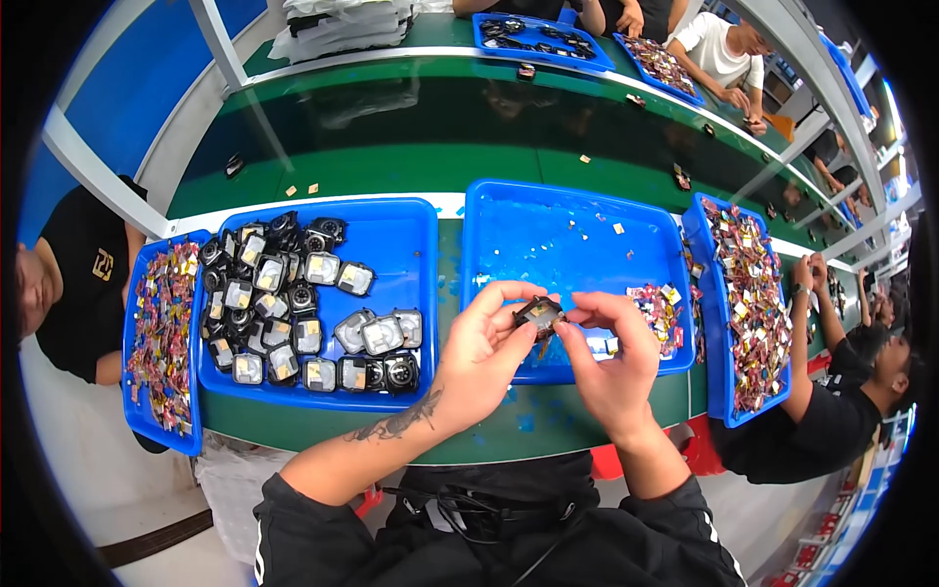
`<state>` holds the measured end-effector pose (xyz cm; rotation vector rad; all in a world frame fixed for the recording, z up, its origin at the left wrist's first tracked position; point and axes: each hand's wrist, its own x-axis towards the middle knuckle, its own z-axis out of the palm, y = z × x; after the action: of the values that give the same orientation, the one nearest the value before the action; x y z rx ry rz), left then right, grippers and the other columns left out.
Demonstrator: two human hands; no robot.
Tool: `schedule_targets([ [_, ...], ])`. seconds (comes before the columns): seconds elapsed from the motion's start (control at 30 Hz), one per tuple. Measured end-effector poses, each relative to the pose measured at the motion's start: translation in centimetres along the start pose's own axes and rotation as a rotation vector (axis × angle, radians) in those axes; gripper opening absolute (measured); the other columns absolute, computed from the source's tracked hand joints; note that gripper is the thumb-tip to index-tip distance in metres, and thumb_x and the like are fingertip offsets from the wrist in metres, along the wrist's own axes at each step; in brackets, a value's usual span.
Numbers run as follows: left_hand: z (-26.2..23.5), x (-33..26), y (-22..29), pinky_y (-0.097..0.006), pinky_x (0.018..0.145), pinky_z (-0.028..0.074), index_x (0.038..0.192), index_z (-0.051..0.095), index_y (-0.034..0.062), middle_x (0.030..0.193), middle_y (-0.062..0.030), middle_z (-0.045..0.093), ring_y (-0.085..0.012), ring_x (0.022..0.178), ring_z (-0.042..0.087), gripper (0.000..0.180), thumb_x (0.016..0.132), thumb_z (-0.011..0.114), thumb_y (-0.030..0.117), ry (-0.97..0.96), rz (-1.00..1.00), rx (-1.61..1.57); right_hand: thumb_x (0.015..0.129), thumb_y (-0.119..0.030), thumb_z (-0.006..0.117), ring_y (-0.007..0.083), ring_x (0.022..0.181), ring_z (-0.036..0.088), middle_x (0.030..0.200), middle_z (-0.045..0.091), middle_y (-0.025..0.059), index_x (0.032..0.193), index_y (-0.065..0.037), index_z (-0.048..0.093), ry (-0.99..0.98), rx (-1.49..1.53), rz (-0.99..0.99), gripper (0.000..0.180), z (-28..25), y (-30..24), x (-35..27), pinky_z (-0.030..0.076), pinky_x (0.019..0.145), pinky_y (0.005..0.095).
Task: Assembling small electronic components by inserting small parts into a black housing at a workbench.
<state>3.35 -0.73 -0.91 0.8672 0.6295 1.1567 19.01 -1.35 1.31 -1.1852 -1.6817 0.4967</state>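
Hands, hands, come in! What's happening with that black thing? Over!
Left hand gripping black case, right hand at its edge. Case held over blue tray. Parts heaped at tray's right, not blocking case.

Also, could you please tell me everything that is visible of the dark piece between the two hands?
The dark piece is small and roughly square, with a black rim around a duller, brownish-grey face. It looks like plastic, possibly with some metal. It is held slightly tilted, face toward the camera, seen over the central blue tray. The left hand grips its left side; the right hand pinches its right edge. Finer details are too small to tell.
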Motion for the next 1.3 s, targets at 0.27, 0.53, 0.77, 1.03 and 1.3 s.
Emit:
schedule_targets([
  [0.27,-0.4,0.2,0.3,-0.026,0.089,0.049,0.123,0.046,-0.0006,0.112,-0.0124,0.063,-0.0124,0.103,0.06,0.034,0.091,0.055,-0.005,0.004,-0.038,0.037,0.077,0.011,0.068,0.0133,0.081,0.063,0.09,0.061,0.0077,0.117,0.001,0.056,-0.045,0.115,0.083,0.042,0.1,-0.2,0.3,0.054,0.073,0.0257],
  [0.53,-0.5,0.4,0.9,-0.026,0.088,0.05,0.123,0.048,-0.0006,0.111,-0.012,0.064,-0.0126,0.101,0.062,0.04,0.086,0.06,-0.008,0.01,-0.082,0.078,0.076,0.011,0.07,0.0148,0.079,0.064,0.089,0.062,0.0102,0.114,0.002,0.058,-0.052,0.038,0.013,0.041,0.1,0.0,0.7,0.055,0.071,0.0262],
  [0.77,-0.2,0.3,0.7,-0.026,0.09,0.05,0.125,0.049,-0.0003,0.111,-0.0111,0.063,-0.0131,0.103,0.061,0.042,0.085,0.061,-0.008,-0.03,-0.049,0.041,0.073,0.011,0.072,0.0184,0.072,0.065,0.084,0.064,0.0112,0.101,0.002,0.062,0.12,-0.038,-0.117,0.031,0.9,0.7,-0.5,0.053,0.063,0.0278],
  [1.03,-0.2,0.3,0.6,-0.025,0.088,0.051,0.125,0.049,-0.0003,0.11,-0.0108,0.064,-0.0123,0.101,0.062,0.042,0.085,0.061,-0.008,-0.025,-0.084,0.085,0.072,0.011,0.072,0.0198,0.074,0.064,0.083,0.063,0.0115,0.106,0.001,0.06,0.078,-0.077,-0.118,0.037,0.5,0.2,-0.1,0.053,0.064,0.0283],
  [1.3,-0.2,0.2,0.3,-0.026,0.088,0.051,0.119,0.051,-0.0007,0.112,-0.0117,0.065,-0.0123,0.1,0.062,0.034,0.087,0.06,-0.007,0.019,-0.078,0.095,0.078,0.009,0.069,0.0148,0.089,0.062,0.097,0.061,0.0086,0.119,0.0,0.054,-0.054,0.212,0.25,0.044,0.5,0.1,-0.1,0.053,0.073,0.0266],
])
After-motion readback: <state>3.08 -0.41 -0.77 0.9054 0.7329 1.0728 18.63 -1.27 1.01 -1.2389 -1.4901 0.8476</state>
